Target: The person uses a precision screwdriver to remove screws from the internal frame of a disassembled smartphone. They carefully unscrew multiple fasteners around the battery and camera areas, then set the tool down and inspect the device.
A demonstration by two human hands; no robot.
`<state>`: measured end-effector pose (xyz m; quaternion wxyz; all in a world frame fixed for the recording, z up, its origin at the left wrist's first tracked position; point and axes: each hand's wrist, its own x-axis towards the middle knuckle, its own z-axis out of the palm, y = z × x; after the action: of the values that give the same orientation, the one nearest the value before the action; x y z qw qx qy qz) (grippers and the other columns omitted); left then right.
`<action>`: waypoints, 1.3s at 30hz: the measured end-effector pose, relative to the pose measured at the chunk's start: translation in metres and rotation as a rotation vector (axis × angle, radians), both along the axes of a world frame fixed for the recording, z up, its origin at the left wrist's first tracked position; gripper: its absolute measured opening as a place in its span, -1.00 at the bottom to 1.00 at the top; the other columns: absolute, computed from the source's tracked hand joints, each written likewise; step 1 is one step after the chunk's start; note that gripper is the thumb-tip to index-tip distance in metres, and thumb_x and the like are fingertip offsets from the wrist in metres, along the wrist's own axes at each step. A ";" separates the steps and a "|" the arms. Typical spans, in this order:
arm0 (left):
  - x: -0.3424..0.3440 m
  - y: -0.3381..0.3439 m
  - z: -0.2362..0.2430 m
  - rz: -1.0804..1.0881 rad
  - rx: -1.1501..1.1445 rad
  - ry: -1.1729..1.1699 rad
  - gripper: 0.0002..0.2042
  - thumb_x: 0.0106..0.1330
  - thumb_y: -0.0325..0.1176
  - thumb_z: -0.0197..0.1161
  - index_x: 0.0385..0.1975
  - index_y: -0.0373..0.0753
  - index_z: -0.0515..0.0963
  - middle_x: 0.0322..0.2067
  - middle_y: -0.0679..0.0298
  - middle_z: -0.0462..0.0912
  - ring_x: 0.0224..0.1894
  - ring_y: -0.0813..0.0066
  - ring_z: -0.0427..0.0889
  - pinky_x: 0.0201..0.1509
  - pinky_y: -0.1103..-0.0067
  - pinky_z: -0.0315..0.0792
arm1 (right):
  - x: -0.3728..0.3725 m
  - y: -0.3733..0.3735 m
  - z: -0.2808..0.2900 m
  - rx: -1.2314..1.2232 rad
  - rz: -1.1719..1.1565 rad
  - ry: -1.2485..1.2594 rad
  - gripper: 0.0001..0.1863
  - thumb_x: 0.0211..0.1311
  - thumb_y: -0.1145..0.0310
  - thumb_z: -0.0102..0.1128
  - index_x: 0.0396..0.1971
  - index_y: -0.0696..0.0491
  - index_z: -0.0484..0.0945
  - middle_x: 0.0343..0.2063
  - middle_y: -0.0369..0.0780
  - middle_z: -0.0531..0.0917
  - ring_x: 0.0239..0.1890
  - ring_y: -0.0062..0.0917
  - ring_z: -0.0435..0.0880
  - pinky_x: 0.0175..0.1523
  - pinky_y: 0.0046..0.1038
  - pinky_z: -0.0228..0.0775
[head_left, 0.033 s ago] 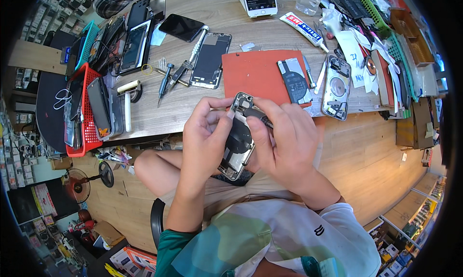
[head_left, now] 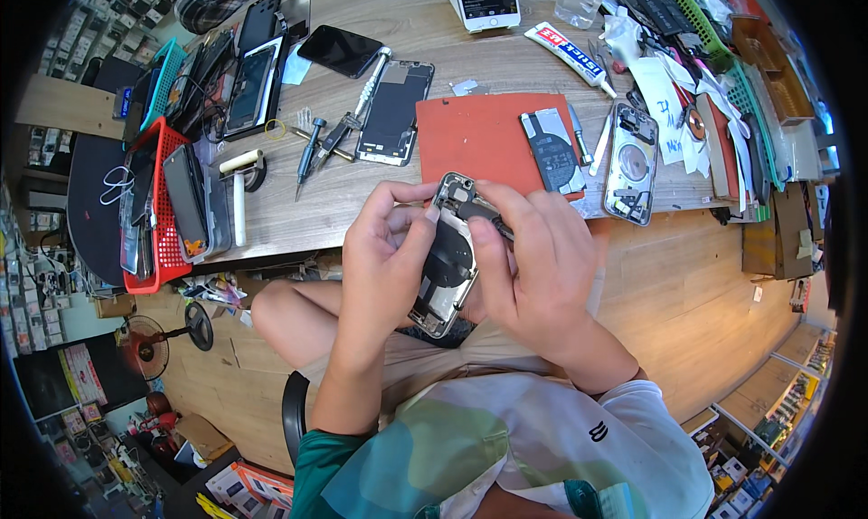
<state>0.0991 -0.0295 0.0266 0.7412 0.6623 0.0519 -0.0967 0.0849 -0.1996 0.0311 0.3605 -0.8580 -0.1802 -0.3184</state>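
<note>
The left hand [head_left: 384, 257] is curled, its thumb and forefinger pinching the upper left edge of an opened phone [head_left: 449, 264]; its other fingers bend in behind the thumb. The right hand [head_left: 547, 261] is partly closed, its forefinger reaching to the phone's upper right corner and its thumb lying lower. Between these two digits sits a small dark piece [head_left: 476, 212], pinched near the upper right of the phone; its far end is hidden by the hand, so its kind cannot be told. The phone is tilted above the person's lap, just off the near edge of the wooden counter [head_left: 298, 228], with its interior and a round black area facing up.

Beyond the hands, a red mat [head_left: 470, 148] lies on the counter, bearing at its right side a flat silver and black part [head_left: 552, 153]. Right of the mat is a second opened phone housing [head_left: 631, 164]; above and to its left lies a white tube [head_left: 570, 58] with red and blue markings. Left of the mat are a detached screen panel [head_left: 395, 112] and, farther left, a blue screwdriver [head_left: 310, 157]. A black phone [head_left: 341, 51] lies behind the panel; a red basket [head_left: 167, 221] stands at the far left.
</note>
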 end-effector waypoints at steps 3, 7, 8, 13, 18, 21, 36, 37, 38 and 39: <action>0.005 0.001 0.000 0.000 0.013 -0.018 -0.83 0.55 -0.56 0.16 0.06 -0.39 0.53 -0.28 0.19 0.77 -0.32 0.75 0.66 -0.28 0.74 0.52 | 0.006 0.002 -0.007 0.007 -0.027 -0.042 -0.68 0.25 0.45 0.43 -0.03 0.18 0.61 -0.43 -0.21 0.62 -0.50 -0.34 0.55 -0.39 -0.31 0.33; 0.005 0.000 0.000 -0.001 0.015 -0.026 -0.84 0.55 -0.56 0.16 0.05 -0.40 0.53 -0.28 0.19 0.77 -0.32 0.75 0.66 -0.27 0.74 0.52 | 0.004 -0.001 -0.009 0.003 0.016 0.005 -0.69 0.27 0.47 0.39 -0.01 0.20 0.59 -0.38 -0.16 0.61 -0.45 -0.30 0.57 -0.37 -0.29 0.36; 0.005 0.001 0.000 -0.004 0.017 -0.026 -0.84 0.55 -0.56 0.16 0.05 -0.40 0.53 -0.27 0.19 0.77 -0.32 0.75 0.66 -0.27 0.74 0.52 | 0.004 -0.001 -0.008 0.011 0.019 0.018 -0.69 0.28 0.48 0.38 -0.01 0.20 0.59 -0.38 -0.15 0.61 -0.45 -0.29 0.57 -0.38 -0.30 0.36; 0.005 0.001 -0.001 -0.005 0.000 -0.021 -0.84 0.55 -0.56 0.16 0.04 -0.40 0.53 -0.28 0.20 0.77 -0.31 0.75 0.65 -0.28 0.74 0.52 | 0.004 0.001 0.005 0.039 -0.019 0.055 -0.69 0.29 0.47 0.40 -0.02 0.20 0.59 -0.39 -0.15 0.63 -0.46 -0.30 0.60 -0.40 -0.32 0.37; 0.005 0.000 0.000 -0.001 0.017 -0.031 -0.84 0.55 -0.56 0.16 0.04 -0.40 0.53 -0.29 0.22 0.75 -0.31 0.76 0.64 -0.29 0.74 0.51 | 0.006 0.000 -0.008 0.025 -0.006 0.008 -0.68 0.29 0.47 0.38 0.00 0.22 0.57 -0.38 -0.14 0.61 -0.44 -0.28 0.59 -0.39 -0.31 0.39; 0.006 0.000 0.001 -0.005 0.023 -0.020 -0.84 0.55 -0.57 0.16 0.04 -0.40 0.53 -0.30 0.22 0.75 -0.31 0.76 0.64 -0.29 0.75 0.50 | 0.001 0.001 -0.001 0.036 -0.010 0.080 -0.68 0.28 0.51 0.35 0.01 0.22 0.57 -0.36 -0.13 0.60 -0.42 -0.27 0.58 -0.37 -0.30 0.39; 0.006 0.001 0.000 -0.001 0.018 -0.007 -0.84 0.54 -0.56 0.17 0.03 -0.40 0.54 -0.28 0.17 0.78 -0.32 0.75 0.65 -0.31 0.74 0.51 | 0.003 0.003 0.009 0.027 -0.016 0.117 -0.68 0.27 0.54 0.35 0.00 0.22 0.54 -0.31 -0.12 0.60 -0.37 -0.25 0.59 -0.35 -0.29 0.39; 0.006 0.001 0.000 -0.001 0.013 -0.003 -0.84 0.54 -0.56 0.18 0.03 -0.39 0.53 -0.28 0.18 0.78 -0.32 0.75 0.65 -0.31 0.74 0.51 | 0.004 0.002 0.006 0.033 -0.004 0.100 -0.68 0.27 0.54 0.35 0.00 0.22 0.54 -0.32 -0.13 0.60 -0.38 -0.25 0.58 -0.35 -0.29 0.39; 0.006 0.001 0.000 -0.002 0.021 -0.009 -0.84 0.54 -0.56 0.18 0.03 -0.39 0.53 -0.28 0.18 0.77 -0.32 0.75 0.65 -0.31 0.74 0.51 | 0.004 0.002 0.004 0.038 0.002 0.087 -0.69 0.27 0.54 0.35 -0.01 0.21 0.54 -0.32 -0.13 0.60 -0.38 -0.25 0.58 -0.35 -0.28 0.40; 0.006 0.002 -0.001 -0.004 0.029 -0.015 -0.84 0.54 -0.56 0.18 0.03 -0.39 0.53 -0.28 0.18 0.77 -0.32 0.75 0.65 -0.31 0.74 0.51 | 0.005 0.003 0.002 0.042 0.008 0.073 -0.69 0.27 0.54 0.35 -0.01 0.21 0.54 -0.33 -0.13 0.60 -0.39 -0.25 0.58 -0.35 -0.28 0.40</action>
<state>0.1053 -0.0277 0.0261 0.7317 0.6738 0.0463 -0.0922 0.0899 -0.1970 0.0331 0.3862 -0.8604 -0.1637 -0.2894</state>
